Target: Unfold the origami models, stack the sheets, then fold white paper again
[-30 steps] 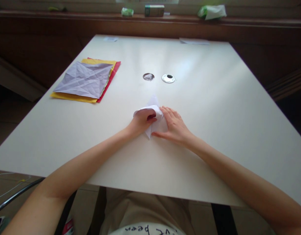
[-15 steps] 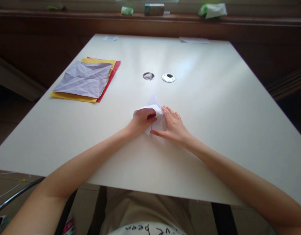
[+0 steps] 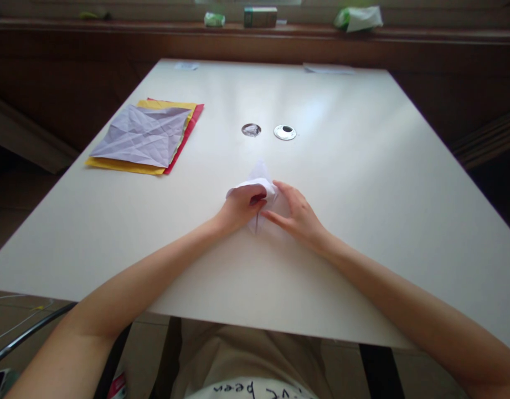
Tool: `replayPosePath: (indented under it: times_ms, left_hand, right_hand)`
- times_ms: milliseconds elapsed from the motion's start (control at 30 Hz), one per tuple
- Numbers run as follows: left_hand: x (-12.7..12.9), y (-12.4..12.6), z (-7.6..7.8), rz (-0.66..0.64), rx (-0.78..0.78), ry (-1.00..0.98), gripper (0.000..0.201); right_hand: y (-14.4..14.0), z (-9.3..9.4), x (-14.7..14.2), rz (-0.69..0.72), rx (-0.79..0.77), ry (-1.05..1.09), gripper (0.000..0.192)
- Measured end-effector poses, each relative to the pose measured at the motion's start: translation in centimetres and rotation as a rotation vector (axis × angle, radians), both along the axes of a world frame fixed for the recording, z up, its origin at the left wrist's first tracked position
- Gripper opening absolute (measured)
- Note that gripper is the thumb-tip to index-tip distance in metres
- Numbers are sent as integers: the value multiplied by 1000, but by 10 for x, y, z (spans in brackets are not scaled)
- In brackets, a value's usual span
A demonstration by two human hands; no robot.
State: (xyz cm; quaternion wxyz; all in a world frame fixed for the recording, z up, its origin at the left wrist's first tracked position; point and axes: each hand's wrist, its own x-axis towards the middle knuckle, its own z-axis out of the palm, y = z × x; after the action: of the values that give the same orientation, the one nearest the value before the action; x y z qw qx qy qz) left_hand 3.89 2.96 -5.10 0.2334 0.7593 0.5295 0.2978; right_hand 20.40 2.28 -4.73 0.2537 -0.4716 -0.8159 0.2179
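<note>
A folded piece of white paper (image 3: pixel 259 172) lies near the middle of the white table, with pointed ends toward and away from me. My left hand (image 3: pixel 243 204) curls around a raised flap at its left and pinches the paper between thumb and fingers. On the right side, my right hand (image 3: pixel 297 213) has its thumb and fingers apart. Its index fingertip touches the paper's upper right edge, and the thumb tip is close to the left thumb. Part of the paper is hidden behind the left hand.
A stack of creased paper squares (image 3: pixel 142 136), pale purple over yellow and red, lies at the table's left. Beyond the folded paper are a round hole (image 3: pixel 251 130) and a metal ring (image 3: pixel 285 132). A box (image 3: pixel 260 16) and a tissue pack (image 3: pixel 360 19) stand on the back ledge.
My right hand has lifted and drawn its fingers in; its thumb has moved up and right, uncovering the paper's near point. The left hand keeps its hold, nearly still.
</note>
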Motion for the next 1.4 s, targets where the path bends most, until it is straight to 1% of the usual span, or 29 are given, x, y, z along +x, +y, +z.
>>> replayPosePath:
  times_ms: [100, 200, 333, 500, 667, 900, 1033, 1167, 1333, 1400]
  left_hand:
    - [0, -2, 0, -45, 6, -20, 10]
    - [1, -5, 0, -105, -25, -54, 17]
    - [3, -11, 1, -67, -13, -78, 19]
    - [5, -14, 5, -50, -11, -89, 20]
    - [5, -12, 2, -29, 1, -48, 17]
    - [6, -11, -2, -40, 170, 69, 11]
    - [6, -11, 0, -43, 181, 139, 10]
    - [6, -11, 1, -39, 187, 160, 11]
    - [7, -14, 1, -17, 176, 222, 13]
    - [7, -15, 0, 0, 189, 248, 15]
  right_hand:
    - [7, 3, 4, 31, 17, 131, 49]
    - [13, 3, 7, 84, 21, 155, 42]
    - [14, 1, 7, 97, -11, 133, 35]
    - [12, 2, 6, 98, -9, 140, 32]
    - [12, 2, 5, 96, -22, 177, 32]
    - [13, 1, 5, 86, 8, 132, 31]
    - [14, -1, 5, 77, 30, 103, 34]
    - [13, -1, 4, 100, 34, 94, 33]
    - [12, 2, 5, 11, 32, 112, 29]
    - [12, 2, 6, 6, 32, 106, 27]
